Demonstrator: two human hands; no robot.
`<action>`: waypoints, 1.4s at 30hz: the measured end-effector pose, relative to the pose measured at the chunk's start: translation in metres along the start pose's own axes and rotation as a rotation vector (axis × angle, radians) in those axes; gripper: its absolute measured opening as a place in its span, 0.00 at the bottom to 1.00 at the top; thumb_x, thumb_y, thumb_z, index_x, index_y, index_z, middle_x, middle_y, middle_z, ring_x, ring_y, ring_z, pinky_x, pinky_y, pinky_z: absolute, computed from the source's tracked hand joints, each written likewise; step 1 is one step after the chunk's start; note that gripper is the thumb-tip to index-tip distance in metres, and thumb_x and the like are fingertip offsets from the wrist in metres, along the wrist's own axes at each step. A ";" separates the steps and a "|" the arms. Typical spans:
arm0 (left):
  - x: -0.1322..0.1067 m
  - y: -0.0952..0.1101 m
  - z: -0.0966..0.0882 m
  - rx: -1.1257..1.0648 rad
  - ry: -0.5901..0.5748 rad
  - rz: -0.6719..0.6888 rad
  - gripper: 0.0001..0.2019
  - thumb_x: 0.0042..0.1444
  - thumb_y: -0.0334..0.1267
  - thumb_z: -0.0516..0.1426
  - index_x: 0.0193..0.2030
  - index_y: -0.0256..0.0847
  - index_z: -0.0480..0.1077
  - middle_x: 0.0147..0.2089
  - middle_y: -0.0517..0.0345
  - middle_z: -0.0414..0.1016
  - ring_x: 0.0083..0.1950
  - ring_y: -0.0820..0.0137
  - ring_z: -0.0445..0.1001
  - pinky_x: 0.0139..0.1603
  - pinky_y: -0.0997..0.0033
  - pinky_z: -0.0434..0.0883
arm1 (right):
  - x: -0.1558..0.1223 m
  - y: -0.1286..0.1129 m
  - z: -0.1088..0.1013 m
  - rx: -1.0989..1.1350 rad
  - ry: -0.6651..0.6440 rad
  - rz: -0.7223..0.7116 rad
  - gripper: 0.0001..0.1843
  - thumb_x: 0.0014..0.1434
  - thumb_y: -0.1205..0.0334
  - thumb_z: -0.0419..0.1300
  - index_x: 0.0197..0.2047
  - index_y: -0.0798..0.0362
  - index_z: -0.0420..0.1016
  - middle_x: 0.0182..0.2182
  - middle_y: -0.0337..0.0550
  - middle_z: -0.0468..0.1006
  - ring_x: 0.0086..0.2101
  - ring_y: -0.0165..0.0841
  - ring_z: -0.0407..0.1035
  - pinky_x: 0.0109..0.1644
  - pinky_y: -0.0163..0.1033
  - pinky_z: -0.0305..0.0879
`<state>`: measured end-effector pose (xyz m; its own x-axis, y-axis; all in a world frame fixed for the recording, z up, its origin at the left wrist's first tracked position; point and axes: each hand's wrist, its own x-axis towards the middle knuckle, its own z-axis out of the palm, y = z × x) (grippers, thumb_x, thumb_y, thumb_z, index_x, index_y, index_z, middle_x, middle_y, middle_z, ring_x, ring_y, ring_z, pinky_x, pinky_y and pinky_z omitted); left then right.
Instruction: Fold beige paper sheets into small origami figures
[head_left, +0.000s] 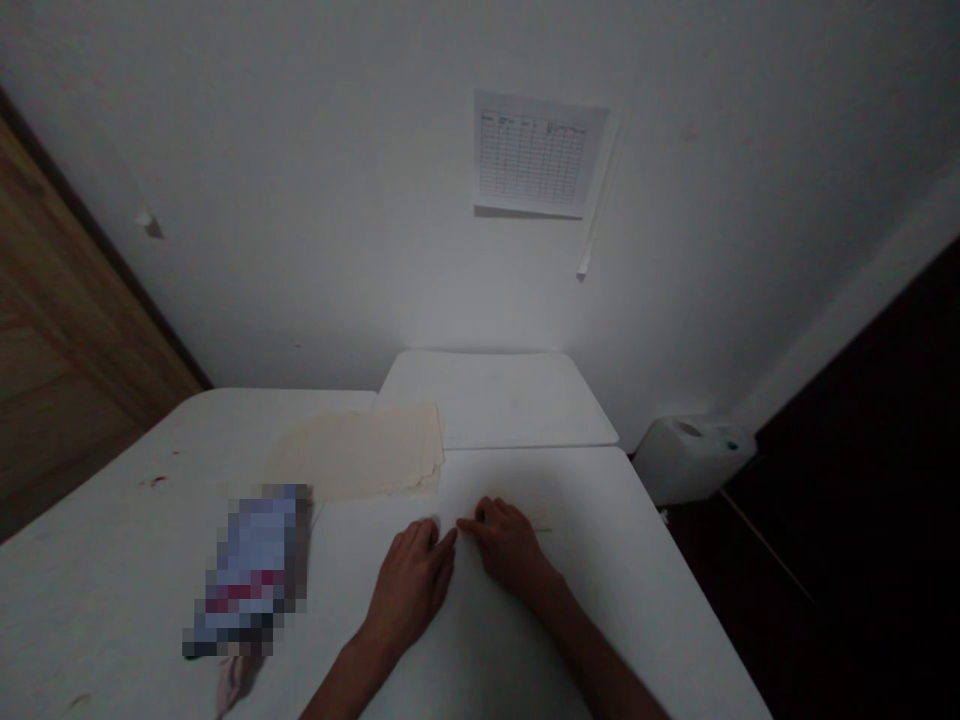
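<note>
My left hand (412, 580) lies flat on the white table (112, 560), fingers stretched out and close together, with nothing in it. My right hand (508, 545) sits right beside it, almost touching it at the fingertips. Its fingers are bent and pinched down on the tabletop. A thin dark line (541, 530) runs out from under it to the right; I cannot make out what it is. A stack of cream paper sheets (360, 452) lies just beyond both hands, to the left.
A blurred-out blue and red object (251, 570) lies left of my left hand. A white board (495, 395) rests at the table's far edge against the wall. A chart (532, 155) hangs on the wall. A white container (690, 455) stands on the dark floor at right.
</note>
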<state>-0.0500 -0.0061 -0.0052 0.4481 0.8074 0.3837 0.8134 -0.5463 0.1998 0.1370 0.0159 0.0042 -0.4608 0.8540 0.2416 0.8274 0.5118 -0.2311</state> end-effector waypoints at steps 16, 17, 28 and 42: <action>-0.008 0.003 0.005 0.099 0.010 -0.010 0.13 0.61 0.34 0.50 0.50 0.40 0.70 0.43 0.47 0.70 0.45 0.57 0.68 0.46 0.55 0.68 | -0.005 -0.003 -0.004 -0.022 0.058 0.117 0.19 0.61 0.68 0.55 0.53 0.41 0.71 0.41 0.45 0.69 0.42 0.38 0.63 0.46 0.41 0.60; -0.008 0.003 0.006 0.087 0.004 0.001 0.14 0.60 0.32 0.50 0.51 0.40 0.69 0.46 0.46 0.70 0.47 0.57 0.68 0.48 0.54 0.68 | -0.005 -0.003 -0.004 -0.019 0.058 0.115 0.19 0.61 0.68 0.55 0.53 0.41 0.71 0.40 0.45 0.69 0.42 0.37 0.63 0.46 0.41 0.60; -0.014 -0.010 0.034 -0.006 -0.054 0.143 0.29 0.54 0.21 0.46 0.63 0.37 0.58 0.62 0.44 0.65 0.62 0.57 0.64 0.58 0.50 0.67 | -0.005 -0.002 -0.002 -0.007 0.021 0.142 0.18 0.63 0.66 0.54 0.54 0.40 0.71 0.42 0.44 0.69 0.43 0.37 0.63 0.48 0.41 0.59; -0.019 0.003 0.021 0.071 -0.080 0.151 0.24 0.52 0.21 0.46 0.57 0.32 0.65 0.57 0.41 0.69 0.59 0.54 0.66 0.58 0.52 0.68 | -0.039 0.041 -0.016 -0.093 0.167 0.339 0.12 0.64 0.59 0.54 0.49 0.46 0.74 0.41 0.46 0.71 0.43 0.39 0.64 0.48 0.43 0.57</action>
<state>-0.0481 -0.0184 -0.0305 0.5931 0.7339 0.3312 0.7574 -0.6481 0.0795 0.1938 0.0018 0.0002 -0.1041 0.9422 0.3186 0.9528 0.1863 -0.2396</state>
